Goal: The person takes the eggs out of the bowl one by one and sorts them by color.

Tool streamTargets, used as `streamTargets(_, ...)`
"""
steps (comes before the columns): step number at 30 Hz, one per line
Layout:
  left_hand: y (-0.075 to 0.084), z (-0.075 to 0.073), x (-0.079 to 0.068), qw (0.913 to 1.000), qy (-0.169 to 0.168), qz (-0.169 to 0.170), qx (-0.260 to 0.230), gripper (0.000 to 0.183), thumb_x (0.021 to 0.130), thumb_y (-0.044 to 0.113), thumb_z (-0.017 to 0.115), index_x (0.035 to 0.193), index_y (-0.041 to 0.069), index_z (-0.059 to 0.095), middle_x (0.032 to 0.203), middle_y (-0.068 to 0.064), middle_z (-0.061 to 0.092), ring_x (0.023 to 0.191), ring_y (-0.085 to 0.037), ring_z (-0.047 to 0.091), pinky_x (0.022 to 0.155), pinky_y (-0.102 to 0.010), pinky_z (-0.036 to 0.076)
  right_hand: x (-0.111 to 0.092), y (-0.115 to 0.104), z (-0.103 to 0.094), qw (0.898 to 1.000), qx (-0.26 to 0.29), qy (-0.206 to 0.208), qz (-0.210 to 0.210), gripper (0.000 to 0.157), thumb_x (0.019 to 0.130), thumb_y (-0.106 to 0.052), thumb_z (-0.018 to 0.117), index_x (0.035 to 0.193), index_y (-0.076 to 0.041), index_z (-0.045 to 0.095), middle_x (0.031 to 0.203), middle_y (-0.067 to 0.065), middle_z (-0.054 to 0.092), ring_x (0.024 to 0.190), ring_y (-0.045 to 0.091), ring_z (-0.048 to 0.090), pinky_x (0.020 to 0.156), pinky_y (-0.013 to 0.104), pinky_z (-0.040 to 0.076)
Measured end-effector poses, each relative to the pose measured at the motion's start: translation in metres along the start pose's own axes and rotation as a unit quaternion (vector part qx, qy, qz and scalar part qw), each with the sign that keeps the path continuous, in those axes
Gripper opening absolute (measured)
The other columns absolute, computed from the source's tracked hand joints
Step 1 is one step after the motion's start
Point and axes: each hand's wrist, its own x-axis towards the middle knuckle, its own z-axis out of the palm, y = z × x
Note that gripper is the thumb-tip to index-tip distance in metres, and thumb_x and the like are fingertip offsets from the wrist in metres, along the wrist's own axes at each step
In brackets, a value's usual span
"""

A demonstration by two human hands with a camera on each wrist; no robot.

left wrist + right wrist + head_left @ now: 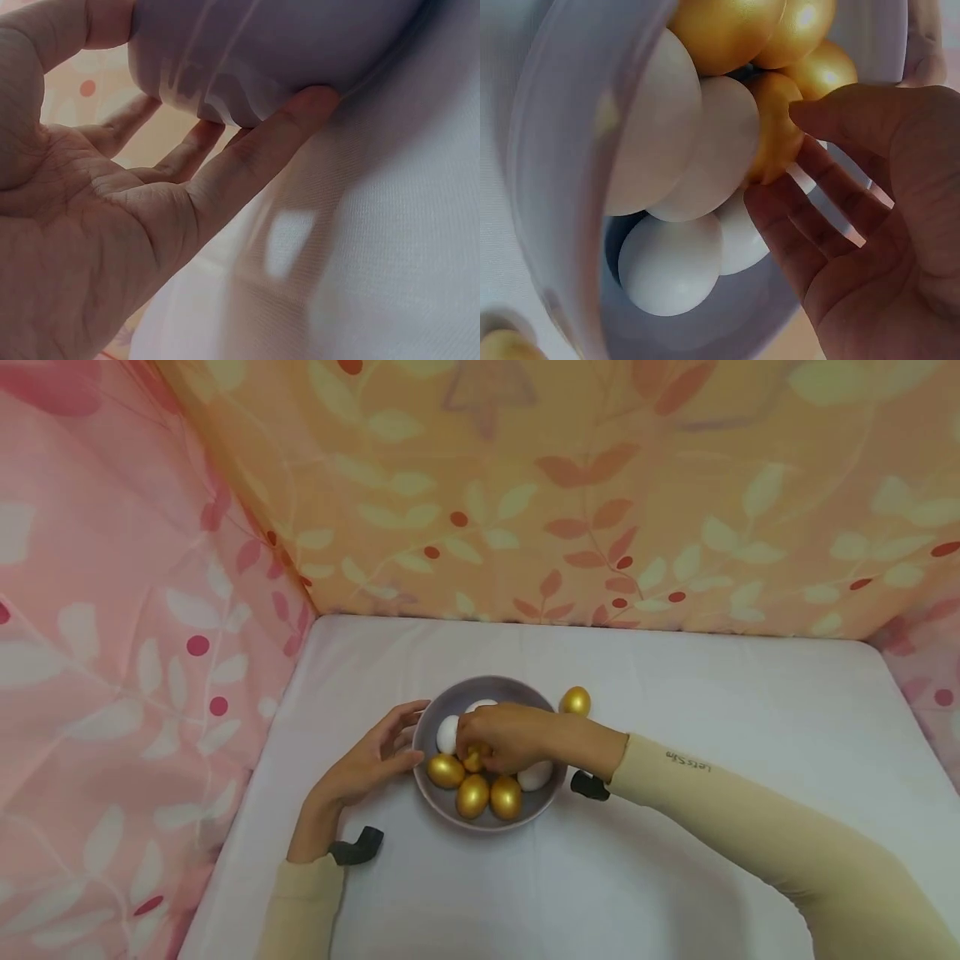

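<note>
A greyish-purple bowl (491,685) on the white-covered table holds several gold and white eggs. My left hand (375,760) rests spread against the bowl's left side; in the left wrist view its fingertips (319,97) touch the outer wall. Reaching into the bowl from the right, my right hand (510,735) pinches a gold egg (772,127) between thumb and fingers. Around that egg lie white eggs (671,262) and other gold eggs (724,30). From the head view, the right hand hides part of the bowl's contents.
One gold egg (576,702) lies on the table (712,693) just right of the bowl. Patterned cloth walls stand behind the table (585,527) and at its left (150,635). Dark wrist-worn pieces show beside both wrists.
</note>
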Motion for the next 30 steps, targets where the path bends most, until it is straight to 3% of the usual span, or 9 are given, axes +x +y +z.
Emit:
streamTargets(4, 0.002, -0.003, 0.001, 1.0000, -0.007, -0.004, -0.002, 0.073, 0.102, 0.005, 0.067, 0.163, 0.022, 0.032, 0.164, -0.019, 0.039, 0.152, -0.049, 0.039, 0.104, -0.025, 0.053, -0.001, -0.001, 0.004, 1.000, -0.008, -0.012, 0.014, 0.036, 0.089, 0.004, 0.068, 0.117, -0.017, 0.076, 0.115, 0.000, 0.066, 0.102, 0.018, 0.058, 0.088, 0.034, 0.051)
streamTargets(9, 0.003, -0.003, 0.000, 0.9999, -0.005, -0.012, -0.005, 0.074, 0.101, 0.006, 0.069, 0.163, 0.023, 0.032, 0.165, -0.018, 0.038, 0.153, -0.047, 0.037, 0.103, -0.025, 0.053, -0.002, 0.000, 0.012, 0.999, -0.021, -0.020, 0.023, 0.041, 0.091, 0.000, 0.073, 0.128, -0.019, 0.069, 0.117, 0.001, 0.066, 0.099, 0.016, 0.061, 0.089, 0.033, 0.054)
streamTargets(17, 0.005, 0.000, -0.001, 0.9999, -0.008, -0.002, -0.013, 0.073, 0.103, 0.007, 0.067, 0.164, 0.019, 0.030, 0.166, -0.019, 0.037, 0.155, -0.048, 0.034, 0.105, -0.024, 0.052, -0.004, 0.003, 0.014, 0.999, -0.041, -0.003, 0.017, 0.031, 0.091, -0.006, 0.077, 0.119, -0.015, 0.068, 0.112, -0.001, 0.063, 0.096, 0.017, 0.060, 0.087, 0.033, 0.054)
streamTargets(22, 0.006, 0.000, -0.003, 0.9999, -0.004, -0.005, -0.008, 0.073, 0.102, 0.005, 0.066, 0.164, 0.020, 0.031, 0.167, -0.018, 0.037, 0.156, -0.047, 0.033, 0.106, -0.022, 0.050, -0.005, 0.002, 0.012, 0.998, -0.057, 0.011, 0.005, 0.034, 0.090, -0.007, 0.078, 0.121, -0.016, 0.069, 0.112, 0.002, 0.065, 0.095, 0.018, 0.062, 0.085, 0.034, 0.055)
streamTargets(26, 0.006, 0.001, -0.002, 0.9998, -0.008, -0.008, -0.017, 0.072, 0.103, 0.005, 0.066, 0.164, 0.018, 0.030, 0.168, -0.018, 0.036, 0.156, -0.047, 0.033, 0.106, -0.022, 0.050, -0.010, 0.003, 0.009, 0.999, -0.038, 0.030, 0.011, 0.036, 0.090, -0.010, 0.078, 0.124, -0.018, 0.069, 0.114, 0.002, 0.064, 0.096, 0.018, 0.061, 0.084, 0.034, 0.054)
streamTargets(30, 0.004, 0.003, 0.000, 0.9996, -0.009, -0.005, -0.027, 0.072, 0.103, 0.005, 0.065, 0.164, 0.018, 0.030, 0.167, -0.018, 0.036, 0.156, -0.046, 0.033, 0.106, -0.024, 0.051, -0.016, 0.007, 0.007, 0.998, -0.001, 0.068, 0.005, 0.034, 0.092, -0.012, 0.075, 0.124, -0.016, 0.067, 0.117, 0.002, 0.063, 0.100, 0.018, 0.061, 0.093, 0.035, 0.053)
